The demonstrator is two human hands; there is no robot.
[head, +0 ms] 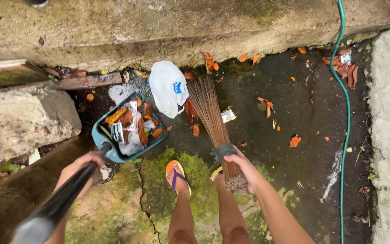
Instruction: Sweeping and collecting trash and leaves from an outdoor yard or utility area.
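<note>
Beside the mossy wall base, your left hand (86,161) grips the long handle of the teal dustpan (127,129), tilted to keep litter inside. Your right hand (242,165) clenches the stick broom (211,117), bristles fanned against a white plastic bag (168,88).

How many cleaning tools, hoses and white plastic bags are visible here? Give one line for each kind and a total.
Dustpans: 1, teal dustpan, full of litter, handle in the left hand
Brooms: 1, stick broom, in the right hand
Hoses: 1, green hose
White plastic bags: 1, white plastic bag
Total: 4
</note>
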